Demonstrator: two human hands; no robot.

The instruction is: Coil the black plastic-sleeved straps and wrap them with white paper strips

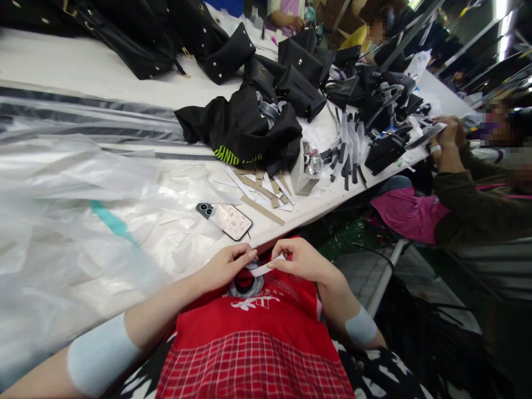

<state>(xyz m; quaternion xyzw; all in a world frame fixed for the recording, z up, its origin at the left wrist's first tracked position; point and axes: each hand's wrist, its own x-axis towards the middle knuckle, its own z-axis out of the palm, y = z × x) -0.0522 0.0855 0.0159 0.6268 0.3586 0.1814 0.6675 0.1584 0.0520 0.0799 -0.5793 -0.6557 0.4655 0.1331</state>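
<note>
Above my lap, my left hand [230,263] pinches the top of a coiled dark strap [246,285] that looks wrapped in clear plastic. My right hand [305,259] holds a short white strip [265,269] between thumb and fingers. The strip's other end reaches the coil, close to my left fingertips; whether those fingers also grip it is hidden. The coil hangs in front of my red apron [257,327]. A phone [230,220] in a patterned case lies on the table just beyond my hands.
Brown and white paper strips [266,191] lie past the phone, near a black cloth bag [249,130]. Plastic sheeting [83,221] covers the table's left. Wrapped straps [351,144] and black handbags [303,66] are farther back. At right, a co-worker's hands [448,133] hold a dark piece.
</note>
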